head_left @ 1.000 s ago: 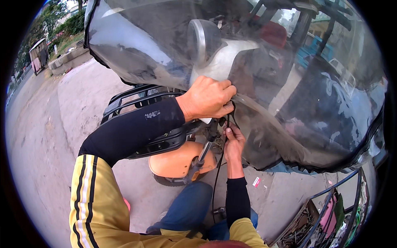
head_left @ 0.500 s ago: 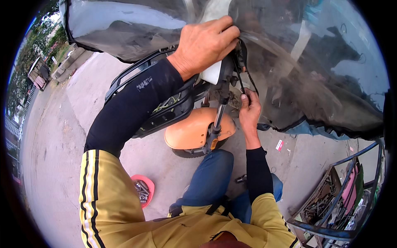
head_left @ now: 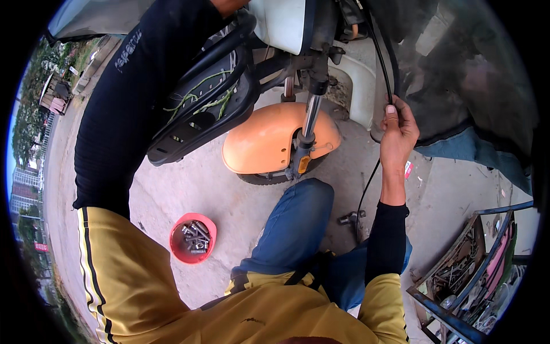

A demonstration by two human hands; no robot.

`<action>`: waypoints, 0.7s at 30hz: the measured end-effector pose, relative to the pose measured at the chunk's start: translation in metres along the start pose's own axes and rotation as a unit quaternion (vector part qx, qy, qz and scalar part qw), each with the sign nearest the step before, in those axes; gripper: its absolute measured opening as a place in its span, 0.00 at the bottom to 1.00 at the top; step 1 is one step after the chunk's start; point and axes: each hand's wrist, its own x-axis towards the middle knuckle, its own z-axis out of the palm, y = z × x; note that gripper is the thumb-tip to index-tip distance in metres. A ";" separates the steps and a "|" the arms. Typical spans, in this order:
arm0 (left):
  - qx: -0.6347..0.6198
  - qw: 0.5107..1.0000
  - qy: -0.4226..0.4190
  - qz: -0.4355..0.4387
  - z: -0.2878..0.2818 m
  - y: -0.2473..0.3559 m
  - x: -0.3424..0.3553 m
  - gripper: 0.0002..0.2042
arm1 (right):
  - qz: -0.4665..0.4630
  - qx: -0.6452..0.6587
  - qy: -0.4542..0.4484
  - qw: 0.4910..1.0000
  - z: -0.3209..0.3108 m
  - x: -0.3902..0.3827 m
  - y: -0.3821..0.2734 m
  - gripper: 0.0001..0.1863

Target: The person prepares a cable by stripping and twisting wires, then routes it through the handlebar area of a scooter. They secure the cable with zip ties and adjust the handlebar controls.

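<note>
My left hand (head_left: 229, 7) is cut off at the top edge, beside the scooter's white front panel (head_left: 277, 18); its fingers are out of sight. My right hand (head_left: 399, 123) pinches a black cable (head_left: 379, 51), which runs from the scooter's upper front and continues down toward the ground. Just right of that hand hangs the smoky clear cover (head_left: 458, 74) with blue-grey edging. Lower in the middle are the front fork (head_left: 311, 114) and orange mudguard (head_left: 252, 146). A black rack (head_left: 172, 146) with green cord strands is under my left arm.
A red helmet-like container (head_left: 175, 241) of metal sockets lies on the concrete left of my knee (head_left: 301, 212). A dark metal tool (head_left: 348, 219) lies by my right leg. A metal cart (head_left: 467, 269) full of tools stands lower right. A roadside shelter (head_left: 55, 94) is far left.
My left hand has risen out of most of the view. My right hand, on the cable, has moved rightward and higher. The view has tilted downward, showing more mudguard, knee and red container.
</note>
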 end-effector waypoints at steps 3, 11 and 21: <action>0.020 0.996 -0.086 -0.005 -0.009 0.023 -0.006 0.08 | 0.034 -0.032 0.022 0.999 -0.009 0.023 -0.014 0.14; -0.017 0.943 -0.283 0.176 0.008 0.062 -0.027 0.13 | 0.042 0.123 -0.005 0.991 -0.020 0.068 -0.044 0.13; 0.102 0.837 -0.523 0.126 -0.012 0.079 0.001 0.11 | 0.002 0.250 -0.109 0.962 -0.043 0.094 -0.047 0.18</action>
